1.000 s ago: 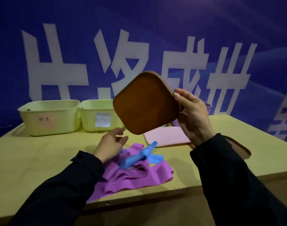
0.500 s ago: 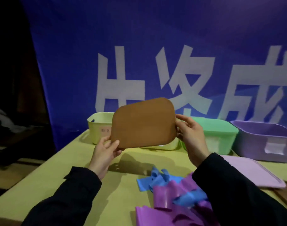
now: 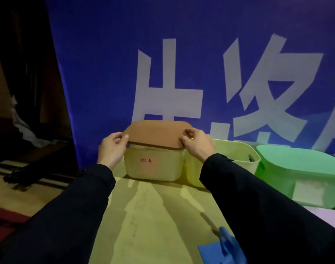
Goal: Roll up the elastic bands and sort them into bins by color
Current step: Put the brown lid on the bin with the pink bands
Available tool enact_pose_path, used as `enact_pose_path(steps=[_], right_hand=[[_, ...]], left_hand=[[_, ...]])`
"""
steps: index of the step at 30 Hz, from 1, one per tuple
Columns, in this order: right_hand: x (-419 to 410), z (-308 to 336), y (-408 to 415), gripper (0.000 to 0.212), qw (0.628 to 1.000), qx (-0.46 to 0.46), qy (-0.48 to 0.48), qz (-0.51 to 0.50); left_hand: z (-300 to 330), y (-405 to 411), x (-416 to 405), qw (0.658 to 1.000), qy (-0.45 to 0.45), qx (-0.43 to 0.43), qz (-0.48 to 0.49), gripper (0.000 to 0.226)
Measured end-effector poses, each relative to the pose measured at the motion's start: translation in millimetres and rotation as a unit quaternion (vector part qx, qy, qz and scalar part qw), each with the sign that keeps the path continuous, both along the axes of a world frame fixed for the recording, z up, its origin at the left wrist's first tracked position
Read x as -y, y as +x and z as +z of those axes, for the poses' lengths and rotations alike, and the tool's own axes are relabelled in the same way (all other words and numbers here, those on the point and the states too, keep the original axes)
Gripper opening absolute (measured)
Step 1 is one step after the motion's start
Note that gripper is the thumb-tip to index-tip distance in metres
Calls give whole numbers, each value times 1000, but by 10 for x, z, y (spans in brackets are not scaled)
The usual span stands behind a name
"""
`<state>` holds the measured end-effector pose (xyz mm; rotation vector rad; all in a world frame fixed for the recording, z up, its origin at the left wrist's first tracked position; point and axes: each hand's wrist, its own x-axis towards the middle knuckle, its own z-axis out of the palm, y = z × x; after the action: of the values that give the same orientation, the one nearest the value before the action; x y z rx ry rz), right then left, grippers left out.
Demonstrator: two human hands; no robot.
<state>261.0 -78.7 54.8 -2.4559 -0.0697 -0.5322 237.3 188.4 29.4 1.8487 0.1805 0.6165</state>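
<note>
Head view | both hands, left (image 3: 111,149) and right (image 3: 198,144), grip rounded-rectangle brown lid (image 3: 155,134) | atop pale-yellow plastic bin (image 3: 153,164)

Blue band (image 3: 222,248) cut by bottom edge; bin label (image 3: 146,160) unreadable.

brown lid (image 3: 156,134) | was held up | now lowered onto leftmost yellow bin (image 3: 153,164)

Two bare hands, left hand (image 3: 110,149) and right hand (image 3: 198,144). Both arms in long dark sleeves, near-black, plain cloth, cuffs ending at wrists. Small ring-like glint on one right finger; unclear.
</note>
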Motion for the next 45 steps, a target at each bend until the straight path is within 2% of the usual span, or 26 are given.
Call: enact_pose_path(steps=[5, 10, 17, 21, 26, 28, 31, 33, 38, 39, 41, 42, 45], right_hand=[[-121, -116, 278, 54, 991, 1, -131, -13], [-150, -209, 409, 61, 984, 4, -177, 0], [-141, -266, 446, 64, 988, -38, -142, 36], [-121, -267, 443, 62, 983, -44, -168, 59], [-135, -290, 437, 62, 976, -23, -202, 74], [-143, -307, 433, 62, 972, -7, -224, 74], [-146, -281, 412, 52, 973, 11, -223, 63], [-137, -219, 436, 48, 972, 10, -228, 50], [-217, 6, 688, 39, 982, -35, -181, 43], [-275, 4, 730, 39, 982, -65, -171, 55], [-388, -69, 790, 57, 973, -117, -181, 85], [-428, -117, 804, 65, 967, -132, -198, 92], [-461, -142, 809, 73, 958, -150, -228, 90]], left_hand=[[-161, 213, -40, 999, 26, -17, 16, 49], [-321, 268, -31, 999, 10, -17, 30, 53], [-367, 202, -42, 996, 77, 4, 44, 43], [-395, 237, -51, 995, 104, -4, -1, 51], [-404, 279, -33, 981, 194, -16, -13, 47], [-401, 276, -45, 976, 217, -19, -11, 50], [-404, 270, -41, 969, 241, -49, -13, 66], [-427, 278, -30, 966, 251, -56, -14, 71], [-464, 304, 6, 973, 222, -55, -20, 63], [-460, 312, 8, 975, 215, -56, -20, 62], [-454, 317, 2, 977, 205, -52, -24, 61], [-468, 319, -7, 978, 202, -45, -27, 60], [-512, 349, -24, 980, 192, -30, -28, 59]])
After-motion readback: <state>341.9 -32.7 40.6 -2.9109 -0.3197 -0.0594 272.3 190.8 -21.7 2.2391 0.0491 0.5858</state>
